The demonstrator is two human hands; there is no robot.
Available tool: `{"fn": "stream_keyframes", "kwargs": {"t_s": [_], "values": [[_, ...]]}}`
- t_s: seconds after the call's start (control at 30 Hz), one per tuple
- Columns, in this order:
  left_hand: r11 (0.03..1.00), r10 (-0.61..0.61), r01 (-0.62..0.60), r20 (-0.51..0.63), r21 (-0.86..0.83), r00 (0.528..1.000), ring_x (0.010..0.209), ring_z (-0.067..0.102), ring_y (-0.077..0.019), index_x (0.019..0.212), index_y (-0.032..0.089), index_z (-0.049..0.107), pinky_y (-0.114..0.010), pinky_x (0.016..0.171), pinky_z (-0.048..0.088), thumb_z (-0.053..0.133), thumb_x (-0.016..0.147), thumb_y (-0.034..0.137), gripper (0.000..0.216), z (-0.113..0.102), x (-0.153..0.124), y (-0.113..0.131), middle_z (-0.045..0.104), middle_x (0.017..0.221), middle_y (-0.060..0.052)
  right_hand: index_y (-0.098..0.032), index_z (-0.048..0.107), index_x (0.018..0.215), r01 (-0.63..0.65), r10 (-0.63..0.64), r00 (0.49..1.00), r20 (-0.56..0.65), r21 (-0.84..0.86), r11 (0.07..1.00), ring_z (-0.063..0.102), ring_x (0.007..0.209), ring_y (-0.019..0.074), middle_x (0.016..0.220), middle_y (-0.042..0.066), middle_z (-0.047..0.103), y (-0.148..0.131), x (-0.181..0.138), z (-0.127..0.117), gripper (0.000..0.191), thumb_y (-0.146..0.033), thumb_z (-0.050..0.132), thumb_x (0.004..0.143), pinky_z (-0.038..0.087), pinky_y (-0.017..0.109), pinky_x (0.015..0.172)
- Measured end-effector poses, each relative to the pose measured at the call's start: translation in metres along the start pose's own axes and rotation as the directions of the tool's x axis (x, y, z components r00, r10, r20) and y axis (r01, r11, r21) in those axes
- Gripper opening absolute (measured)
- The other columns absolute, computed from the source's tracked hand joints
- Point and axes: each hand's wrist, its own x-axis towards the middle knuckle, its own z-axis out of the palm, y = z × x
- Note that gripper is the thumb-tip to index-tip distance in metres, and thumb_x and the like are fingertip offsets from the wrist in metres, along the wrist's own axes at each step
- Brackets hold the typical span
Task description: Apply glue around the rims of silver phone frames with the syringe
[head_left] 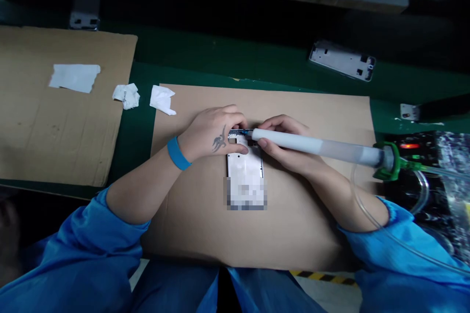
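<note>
A white phone frame [245,168] lies lengthwise on a cardboard sheet [293,215] in front of me. My left hand [213,132], with a blue wristband, pinches the frame's far end, fingers curled closed on it. My right hand [284,149] grips a long white glue syringe [319,145] like a pen. Its tip rests at the frame's top edge, right beside my left fingertips. A green cap and a clear hose [389,161] run from the syringe's rear end off to the right.
A second phone frame [342,61] lies on the green belt at the back right. Crumpled white wipes [127,95] and a flat white paper [75,77] sit at the left, the paper on another cardboard sheet [55,122]. Dark equipment with a red light [409,145] stands at right.
</note>
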Motion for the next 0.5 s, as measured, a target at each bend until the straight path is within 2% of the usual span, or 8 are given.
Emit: {"fn": "stream_keyframes", "kwargs": {"t_s": [0.33,0.5], "values": [[1.000,0.026,-0.026,-0.009,-0.001,1.000,0.099,0.073,-0.0248,0.114,0.020,0.080,-0.036,0.083,0.046,0.099,0.086,0.057,0.050,0.0019,-0.0009,-0.0017,0.078,0.115,-0.006,-0.024,0.076,0.101,0.017,-0.017,1.000,0.005,-0.036,0.999,0.069,0.067,0.0186,0.084,0.004,0.079,-0.0043,0.0023,-0.0005,0.032,-0.050,0.092,0.091,0.054,0.030,0.059],[0.999,0.032,-0.032,-0.005,-0.003,0.999,0.098,0.072,-0.0249,0.114,0.020,0.080,-0.036,0.082,0.047,0.098,0.087,0.057,0.050,0.0019,-0.0007,-0.0022,0.078,0.116,-0.006,-0.026,0.076,0.101,-0.021,0.021,0.999,0.025,-0.035,0.999,0.071,0.069,0.0209,0.086,0.005,0.080,-0.0057,0.0028,-0.0017,0.038,-0.058,0.093,0.091,0.057,0.034,0.061]]}}
